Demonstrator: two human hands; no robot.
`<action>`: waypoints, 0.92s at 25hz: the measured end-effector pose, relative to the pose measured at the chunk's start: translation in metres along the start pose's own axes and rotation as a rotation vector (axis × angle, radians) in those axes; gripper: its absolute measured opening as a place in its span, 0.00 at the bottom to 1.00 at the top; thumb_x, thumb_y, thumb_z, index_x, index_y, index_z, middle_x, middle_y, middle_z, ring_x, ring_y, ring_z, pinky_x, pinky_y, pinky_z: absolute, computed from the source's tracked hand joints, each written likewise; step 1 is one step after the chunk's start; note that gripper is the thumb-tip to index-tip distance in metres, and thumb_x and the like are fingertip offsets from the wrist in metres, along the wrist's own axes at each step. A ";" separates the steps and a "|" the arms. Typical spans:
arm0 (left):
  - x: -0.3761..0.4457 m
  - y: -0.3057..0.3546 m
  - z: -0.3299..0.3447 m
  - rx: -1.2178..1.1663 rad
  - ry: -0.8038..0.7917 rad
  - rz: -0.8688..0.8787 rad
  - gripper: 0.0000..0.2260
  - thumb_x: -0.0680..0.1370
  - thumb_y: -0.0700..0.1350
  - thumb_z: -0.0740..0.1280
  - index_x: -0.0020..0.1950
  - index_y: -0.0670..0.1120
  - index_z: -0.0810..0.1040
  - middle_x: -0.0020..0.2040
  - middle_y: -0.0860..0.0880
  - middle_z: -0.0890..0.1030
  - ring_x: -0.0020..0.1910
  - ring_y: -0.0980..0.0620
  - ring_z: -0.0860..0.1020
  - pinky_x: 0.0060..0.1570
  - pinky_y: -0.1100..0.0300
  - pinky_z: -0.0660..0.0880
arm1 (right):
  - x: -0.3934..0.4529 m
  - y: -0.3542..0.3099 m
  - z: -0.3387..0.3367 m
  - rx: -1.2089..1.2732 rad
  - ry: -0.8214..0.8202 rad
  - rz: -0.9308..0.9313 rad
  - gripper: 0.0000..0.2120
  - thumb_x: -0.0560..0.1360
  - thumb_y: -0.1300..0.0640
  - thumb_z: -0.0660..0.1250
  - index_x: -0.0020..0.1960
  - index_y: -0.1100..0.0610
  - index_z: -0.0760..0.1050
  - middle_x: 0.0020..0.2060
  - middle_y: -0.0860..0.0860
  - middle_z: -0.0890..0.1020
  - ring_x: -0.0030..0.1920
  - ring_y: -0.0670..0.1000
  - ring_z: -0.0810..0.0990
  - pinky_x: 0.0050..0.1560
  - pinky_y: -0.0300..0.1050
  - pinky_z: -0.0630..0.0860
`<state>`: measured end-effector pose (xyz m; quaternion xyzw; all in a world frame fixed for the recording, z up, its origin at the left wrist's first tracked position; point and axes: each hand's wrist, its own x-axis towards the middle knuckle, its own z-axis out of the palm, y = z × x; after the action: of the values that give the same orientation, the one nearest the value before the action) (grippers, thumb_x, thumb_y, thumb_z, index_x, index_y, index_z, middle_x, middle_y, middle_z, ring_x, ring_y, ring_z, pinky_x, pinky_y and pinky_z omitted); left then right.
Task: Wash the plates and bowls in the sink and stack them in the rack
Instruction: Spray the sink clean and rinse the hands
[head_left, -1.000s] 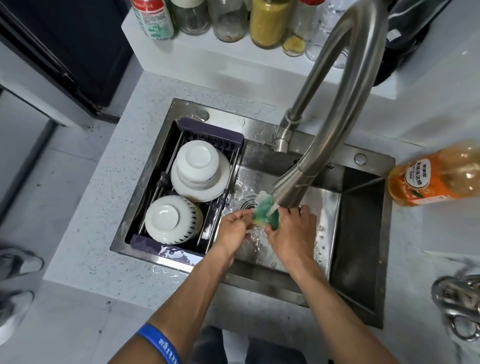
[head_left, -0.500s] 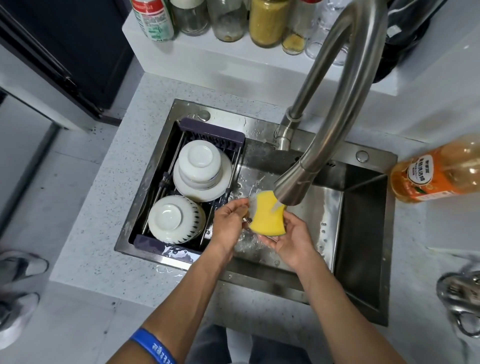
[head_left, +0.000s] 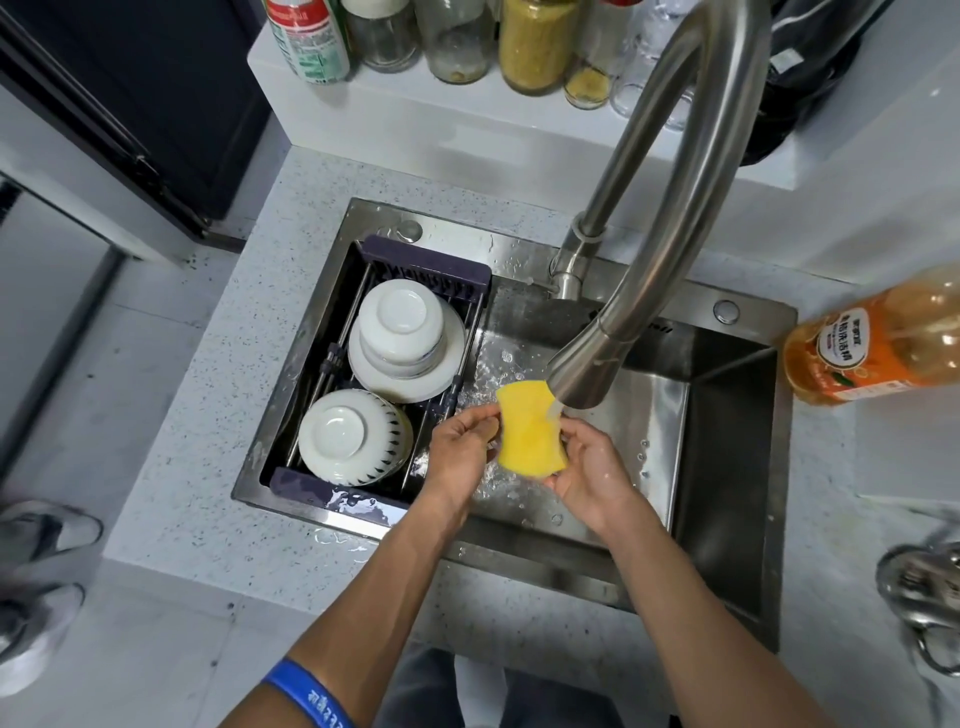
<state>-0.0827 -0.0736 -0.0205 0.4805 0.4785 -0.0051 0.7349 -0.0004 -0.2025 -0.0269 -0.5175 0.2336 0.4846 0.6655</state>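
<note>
Head view, sink area: steel sink (head_left: 727, 467), rectangular, wet and spotted with drops, set in a speckled pale stone bench (head_left: 208, 441); curved brushed-metal faucet (head_left: 675, 208) runs water onto a yellow sponge (head_left: 530, 436), waisted in outline, which the left hand (head_left: 460, 452) pinches at one edge and the right hand (head_left: 587, 467) grips at the other, above the basin. Dark wire rack (head_left: 426, 265) across the sink's left part holds the washed ware upside down: white glazed bowls (head_left: 402, 327) stacked on a round plate (head_left: 441, 379) at the far end, and a patterned bowl (head_left: 353, 436) at the near end. Orange detergent bottle (head_left: 872, 343), clear plastic, lies at the right on the bench.
</note>
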 end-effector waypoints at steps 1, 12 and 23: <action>0.001 -0.002 -0.002 -0.001 -0.001 -0.001 0.10 0.81 0.38 0.65 0.60 0.44 0.81 0.58 0.45 0.83 0.58 0.48 0.80 0.57 0.55 0.78 | -0.001 0.002 0.005 -0.003 -0.023 0.001 0.12 0.81 0.56 0.59 0.60 0.58 0.76 0.54 0.57 0.83 0.54 0.58 0.80 0.60 0.61 0.76; -0.010 0.003 0.011 -0.062 -0.125 -0.042 0.09 0.81 0.38 0.63 0.58 0.40 0.81 0.50 0.44 0.85 0.47 0.50 0.81 0.48 0.59 0.80 | -0.007 -0.001 -0.007 -0.330 0.040 -0.143 0.17 0.73 0.58 0.73 0.61 0.53 0.75 0.54 0.52 0.84 0.51 0.55 0.85 0.44 0.51 0.80; -0.012 0.002 0.018 0.059 -0.258 -0.047 0.08 0.81 0.38 0.65 0.45 0.46 0.81 0.39 0.50 0.82 0.39 0.55 0.78 0.44 0.63 0.77 | -0.011 -0.011 -0.007 -0.838 0.246 -0.508 0.20 0.66 0.56 0.77 0.48 0.40 0.71 0.52 0.47 0.80 0.52 0.47 0.80 0.50 0.44 0.78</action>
<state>-0.0754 -0.0911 -0.0088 0.4860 0.3906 -0.0981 0.7756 0.0066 -0.2132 -0.0154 -0.8338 -0.0375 0.2951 0.4651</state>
